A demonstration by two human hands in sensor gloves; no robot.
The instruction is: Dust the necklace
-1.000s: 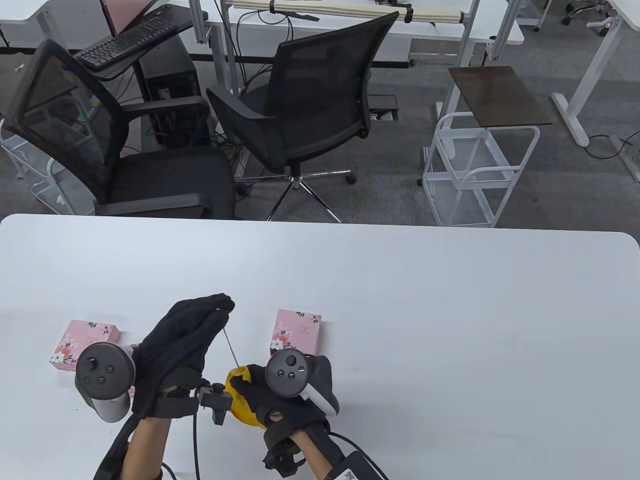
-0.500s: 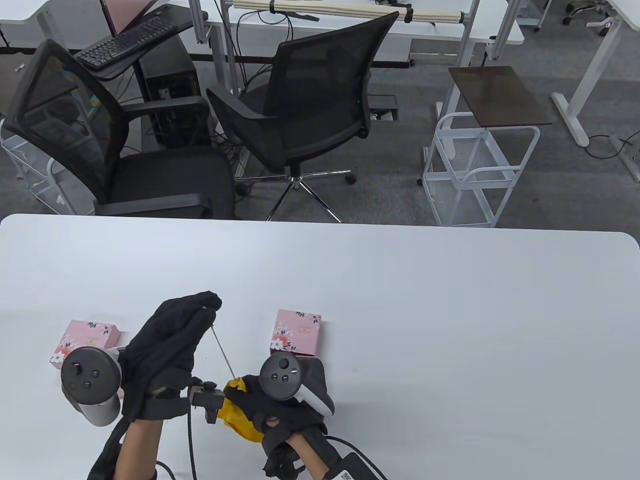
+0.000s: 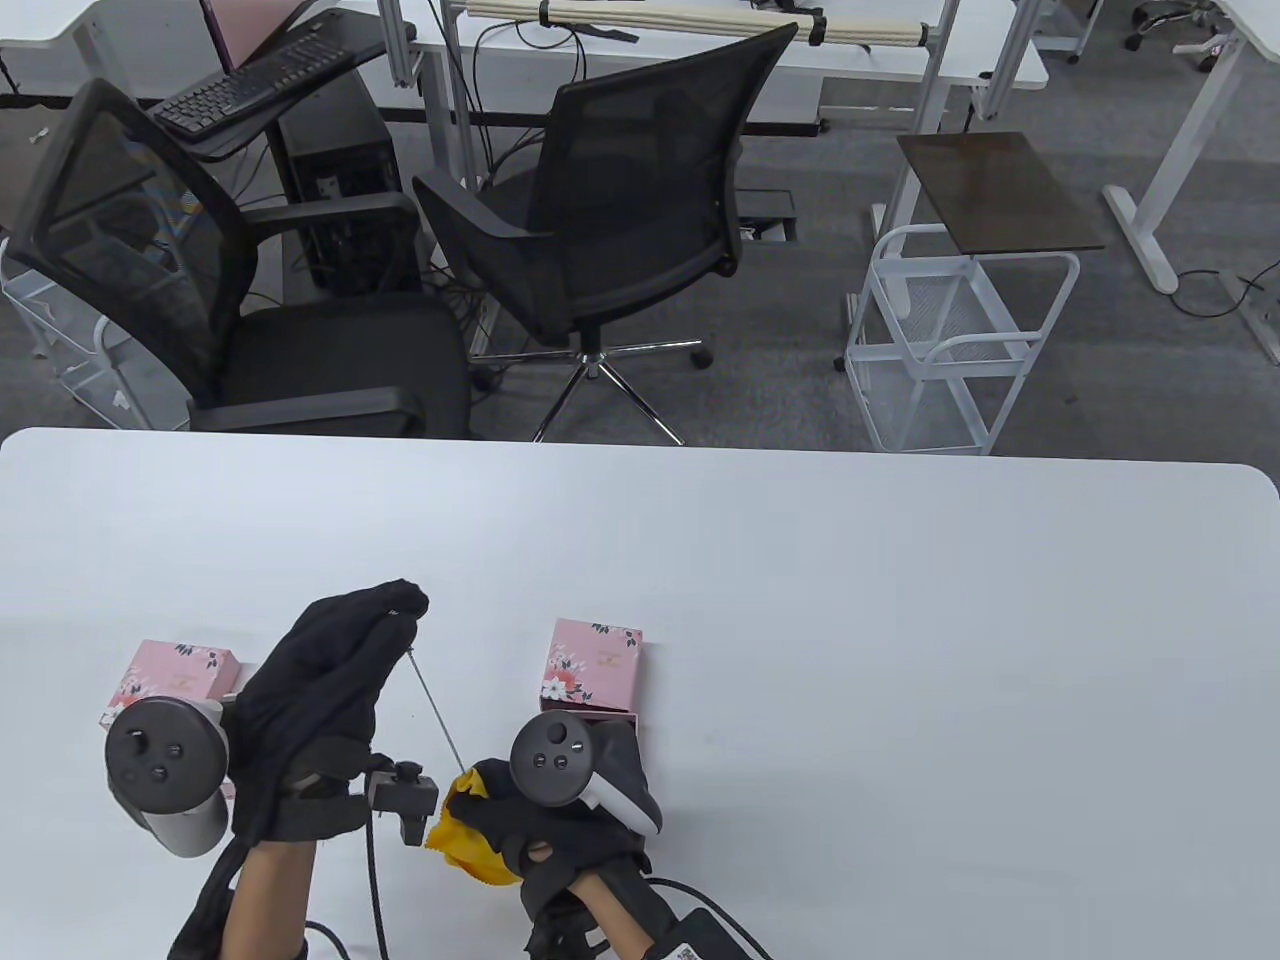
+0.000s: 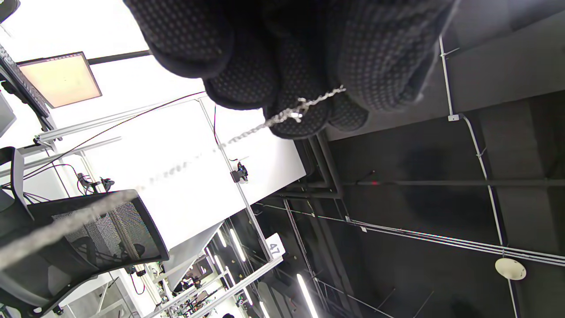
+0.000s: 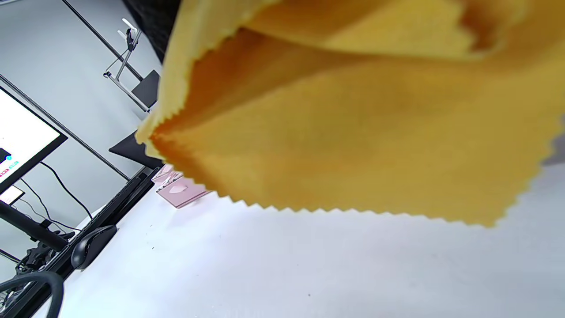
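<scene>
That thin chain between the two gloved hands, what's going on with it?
A person is dusting a necklace. The left hand pinches one end of the chain at its fingertips and holds it up taut, as the left wrist view shows close up. The right hand grips a yellow cloth around the chain's lower end. Two pink floral boxes sit on the white table, one on either side of the hands.

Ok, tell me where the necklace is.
Table view, near left: the necklace stretches taut between the left hand and the yellow cloth in the right hand.
</scene>
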